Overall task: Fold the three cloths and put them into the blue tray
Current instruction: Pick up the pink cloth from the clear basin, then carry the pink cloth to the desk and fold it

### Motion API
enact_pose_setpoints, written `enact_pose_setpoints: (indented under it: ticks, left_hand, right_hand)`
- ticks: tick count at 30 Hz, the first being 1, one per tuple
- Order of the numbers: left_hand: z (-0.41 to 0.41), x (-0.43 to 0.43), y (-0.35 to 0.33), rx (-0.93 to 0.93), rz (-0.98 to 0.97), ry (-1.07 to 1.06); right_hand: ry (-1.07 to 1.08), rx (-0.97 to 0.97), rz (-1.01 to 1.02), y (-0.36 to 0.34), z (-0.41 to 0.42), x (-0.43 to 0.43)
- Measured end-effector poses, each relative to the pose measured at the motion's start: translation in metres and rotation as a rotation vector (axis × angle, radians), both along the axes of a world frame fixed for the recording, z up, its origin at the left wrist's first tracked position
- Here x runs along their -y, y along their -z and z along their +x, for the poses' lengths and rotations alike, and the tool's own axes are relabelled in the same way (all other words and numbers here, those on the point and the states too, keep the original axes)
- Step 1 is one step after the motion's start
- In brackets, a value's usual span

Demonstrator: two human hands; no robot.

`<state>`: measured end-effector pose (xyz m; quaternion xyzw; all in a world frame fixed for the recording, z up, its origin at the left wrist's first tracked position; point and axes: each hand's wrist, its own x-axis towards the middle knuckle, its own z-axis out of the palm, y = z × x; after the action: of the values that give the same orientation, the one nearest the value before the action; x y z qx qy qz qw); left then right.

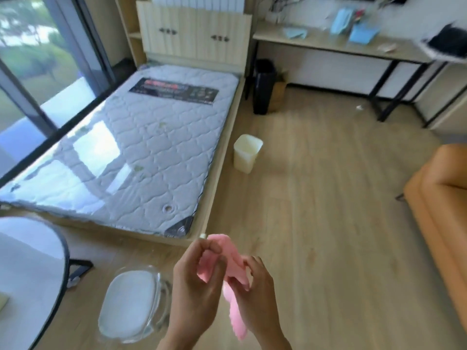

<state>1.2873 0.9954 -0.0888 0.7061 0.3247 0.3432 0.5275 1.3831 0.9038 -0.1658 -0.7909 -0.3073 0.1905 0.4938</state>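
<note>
One pink cloth (pixel 233 271) in hand — folding step, held in mid-air above the wooden floor (pixel 316 198).
Left hand (pixel 199 281) and right hand (pixel 255 286) both pinch its bunched upper edge; next likely needs corners found and spread — no blue tray identifiable.

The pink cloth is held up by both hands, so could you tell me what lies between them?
Only the pink cloth spans the left hand and right hand, head view.
</note>
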Motion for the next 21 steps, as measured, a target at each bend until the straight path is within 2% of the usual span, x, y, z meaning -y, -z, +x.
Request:
enact_pose_setpoints:
  ticks: [3, 7, 12, 21]
  left_hand:
    - [0.034, 0.016, -0.024, 0.025, 0.032, 0.052]
    - [0.077, 0.019, -0.034, -0.01, -0.003, 0.141]
    - [0.14, 0.01, -0.038, 0.015, -0.05, 0.219]
    - [0.313, -0.042, -0.01, 0.012, -0.14, 0.346]
  right_hand:
    - [0.134, -0.168, 0.067, -0.028, 0.035, 0.036]
    - [0.263, -0.259, 0.202, -0.06, 0.082, 0.065]
    - [0.4, -0.293, 0.292, -0.082, 0.149, 0.072]
    - [0.6, -0.298, 0.401, -0.104, 0.3, 0.042]
